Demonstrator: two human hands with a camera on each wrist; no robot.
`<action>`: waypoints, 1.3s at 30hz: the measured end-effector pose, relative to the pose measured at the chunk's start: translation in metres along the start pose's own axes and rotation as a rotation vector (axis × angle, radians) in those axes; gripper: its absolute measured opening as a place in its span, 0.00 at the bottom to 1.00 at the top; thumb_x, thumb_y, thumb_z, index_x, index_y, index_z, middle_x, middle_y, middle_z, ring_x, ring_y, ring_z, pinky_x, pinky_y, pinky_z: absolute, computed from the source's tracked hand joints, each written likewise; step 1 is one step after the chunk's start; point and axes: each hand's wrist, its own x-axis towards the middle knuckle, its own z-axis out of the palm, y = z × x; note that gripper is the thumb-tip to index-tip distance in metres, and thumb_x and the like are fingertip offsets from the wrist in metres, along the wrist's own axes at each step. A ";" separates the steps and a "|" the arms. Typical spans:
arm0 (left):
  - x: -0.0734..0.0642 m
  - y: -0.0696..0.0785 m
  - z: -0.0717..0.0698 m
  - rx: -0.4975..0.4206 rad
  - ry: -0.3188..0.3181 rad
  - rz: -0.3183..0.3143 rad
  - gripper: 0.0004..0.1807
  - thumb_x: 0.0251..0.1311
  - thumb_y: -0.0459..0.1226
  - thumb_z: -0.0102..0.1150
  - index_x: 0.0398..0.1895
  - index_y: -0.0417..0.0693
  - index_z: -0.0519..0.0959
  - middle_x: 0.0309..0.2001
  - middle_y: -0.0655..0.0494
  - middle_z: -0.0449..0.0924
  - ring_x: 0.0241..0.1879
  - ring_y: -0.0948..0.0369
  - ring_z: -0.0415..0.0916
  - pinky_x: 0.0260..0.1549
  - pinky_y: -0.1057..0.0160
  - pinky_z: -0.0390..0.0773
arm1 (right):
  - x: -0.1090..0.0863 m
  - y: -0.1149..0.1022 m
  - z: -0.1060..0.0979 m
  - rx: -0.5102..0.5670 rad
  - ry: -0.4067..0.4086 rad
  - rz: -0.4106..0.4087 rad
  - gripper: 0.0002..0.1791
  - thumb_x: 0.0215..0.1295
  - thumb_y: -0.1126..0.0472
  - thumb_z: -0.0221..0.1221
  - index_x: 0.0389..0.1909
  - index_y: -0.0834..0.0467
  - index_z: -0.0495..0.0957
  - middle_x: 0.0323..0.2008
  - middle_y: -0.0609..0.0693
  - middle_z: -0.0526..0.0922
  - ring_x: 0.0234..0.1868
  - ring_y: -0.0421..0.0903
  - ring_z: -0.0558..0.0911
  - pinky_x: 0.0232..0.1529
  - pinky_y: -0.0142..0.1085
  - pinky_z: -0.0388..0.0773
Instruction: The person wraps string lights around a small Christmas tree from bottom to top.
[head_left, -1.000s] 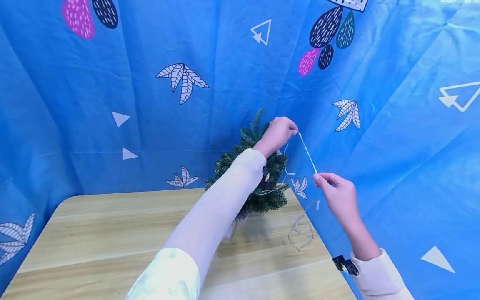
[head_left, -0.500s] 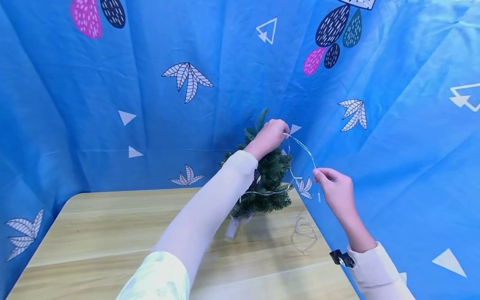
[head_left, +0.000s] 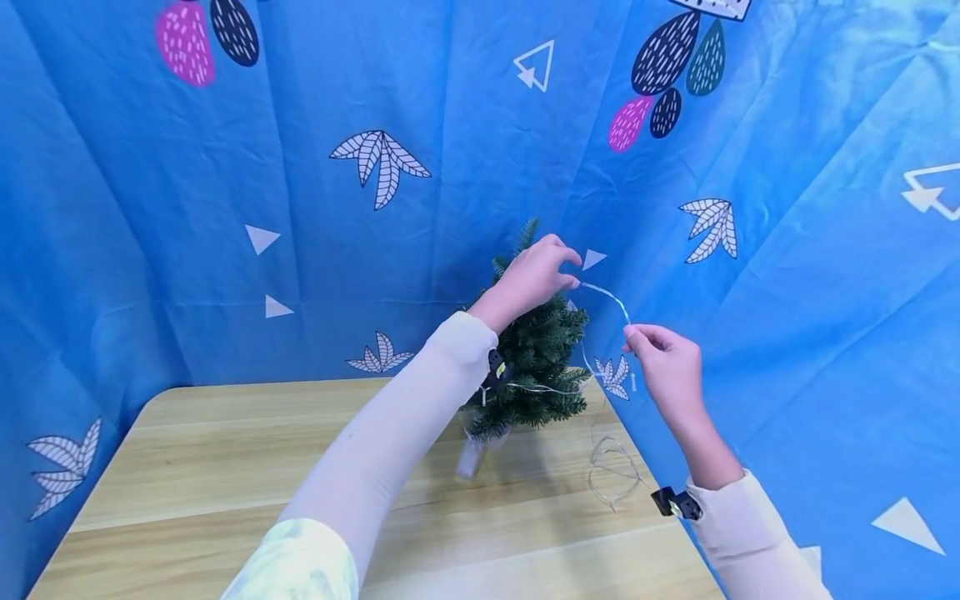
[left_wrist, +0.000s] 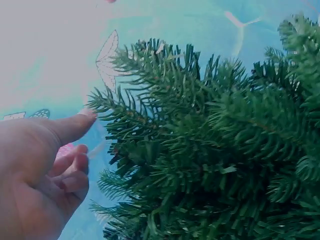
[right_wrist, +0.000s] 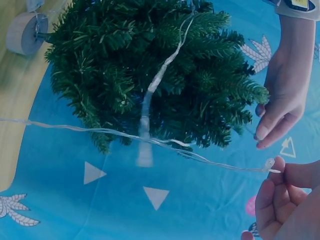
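A small artificial Christmas tree [head_left: 543,350] stands at the table's back right, partly hidden behind the left arm. Thin clear string lights [right_wrist: 112,131] run across its branches. Beside the upper branches, my left hand [head_left: 536,267] has thumb and forefinger parted, with a stretch of the wire ending close to the thumb tip. In the left wrist view the left hand [left_wrist: 45,165] shows a gap between thumb and fingers, next to green needles. My right hand [head_left: 671,362], right of the tree, pinches the light wire between thumb and forefinger; a small clear bulb [right_wrist: 270,163] shows at that pinch.
A loose coil of wire [head_left: 613,471] lies on the wooden table [head_left: 225,467] near its right edge. The tree's base [right_wrist: 22,34] is a pale round block. A blue patterned cloth [head_left: 337,275] hangs close behind and to the right.
My left hand has let go of the wire, its thumb and forefinger spreading apart. The right hand keeps its pinch and has risen slightly. The wire between them now bows instead of running straight.
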 end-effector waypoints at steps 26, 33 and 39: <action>0.000 0.024 0.010 0.026 -0.031 0.271 0.12 0.72 0.44 0.57 0.50 0.56 0.87 0.48 0.64 0.87 0.48 0.67 0.81 0.49 0.69 0.78 | -0.010 -0.018 0.001 0.045 -0.021 -0.070 0.24 0.71 0.40 0.58 0.49 0.55 0.86 0.37 0.51 0.87 0.28 0.44 0.71 0.29 0.36 0.68; 0.020 0.031 0.008 -0.210 0.033 0.222 0.11 0.71 0.42 0.59 0.49 0.52 0.87 0.46 0.60 0.87 0.46 0.66 0.81 0.47 0.71 0.79 | -0.020 -0.013 -0.001 0.021 -0.019 -0.055 0.25 0.71 0.38 0.57 0.51 0.54 0.86 0.39 0.54 0.87 0.27 0.46 0.70 0.25 0.38 0.67; 0.031 0.027 0.010 -0.243 0.021 0.203 0.11 0.71 0.41 0.58 0.49 0.51 0.87 0.48 0.59 0.87 0.46 0.66 0.81 0.48 0.71 0.79 | -0.022 -0.010 0.003 0.039 0.007 -0.029 0.24 0.70 0.38 0.59 0.46 0.54 0.87 0.37 0.53 0.87 0.31 0.45 0.72 0.27 0.37 0.68</action>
